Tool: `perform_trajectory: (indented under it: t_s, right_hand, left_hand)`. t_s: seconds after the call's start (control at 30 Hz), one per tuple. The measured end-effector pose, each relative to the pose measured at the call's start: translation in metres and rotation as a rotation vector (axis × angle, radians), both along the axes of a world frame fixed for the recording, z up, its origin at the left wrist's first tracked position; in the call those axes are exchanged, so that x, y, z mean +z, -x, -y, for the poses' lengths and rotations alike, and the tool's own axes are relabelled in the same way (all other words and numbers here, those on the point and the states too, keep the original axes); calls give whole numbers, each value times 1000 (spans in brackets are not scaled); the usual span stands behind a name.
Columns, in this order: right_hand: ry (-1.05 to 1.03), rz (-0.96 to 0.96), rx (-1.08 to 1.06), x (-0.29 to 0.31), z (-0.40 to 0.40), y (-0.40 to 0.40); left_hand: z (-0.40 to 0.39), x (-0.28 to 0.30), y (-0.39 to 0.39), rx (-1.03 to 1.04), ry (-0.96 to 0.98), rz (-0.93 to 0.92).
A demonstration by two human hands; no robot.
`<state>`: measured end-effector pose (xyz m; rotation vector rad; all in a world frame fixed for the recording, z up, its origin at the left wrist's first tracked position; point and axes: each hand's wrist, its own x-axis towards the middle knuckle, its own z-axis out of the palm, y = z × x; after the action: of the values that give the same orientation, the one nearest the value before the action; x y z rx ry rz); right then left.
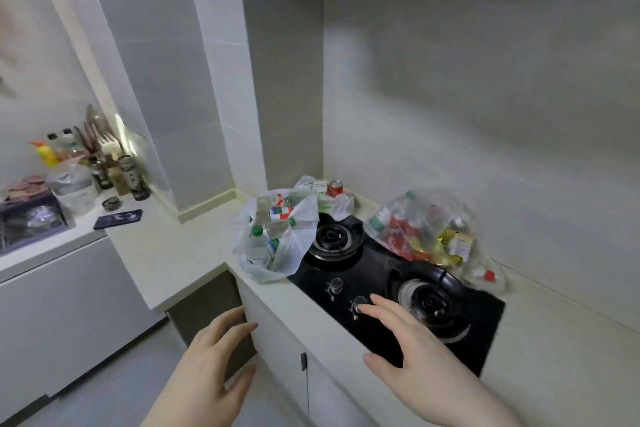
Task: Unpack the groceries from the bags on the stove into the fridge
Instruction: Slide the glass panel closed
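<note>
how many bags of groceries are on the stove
2 clear ones: a white bag at the stove's left edge, and a clear bag at its back right. A third crumpled bag lies behind the white one; more may be hidden.

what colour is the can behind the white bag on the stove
Red with a silver top: the can stands upright behind the white bag, seen in the head view.

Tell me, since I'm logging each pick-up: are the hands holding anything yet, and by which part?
Nothing is held. The left hand and right hand are both open and empty, short of the white bag and clear bag.
</note>
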<state>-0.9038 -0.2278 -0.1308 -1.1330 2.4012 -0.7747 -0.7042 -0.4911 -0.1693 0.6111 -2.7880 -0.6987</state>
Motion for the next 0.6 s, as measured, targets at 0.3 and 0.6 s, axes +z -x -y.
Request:
perform_trajectory:
  t_s: [0.3,0.6]
  right_hand:
    - [-25,32,-8,-12,115,24]
    - [-80,70,-100,-33,203,40]
  left_hand:
    - [112,-9,37,15,-47,-18]
    - [218,-19,105,-180,-71,94]
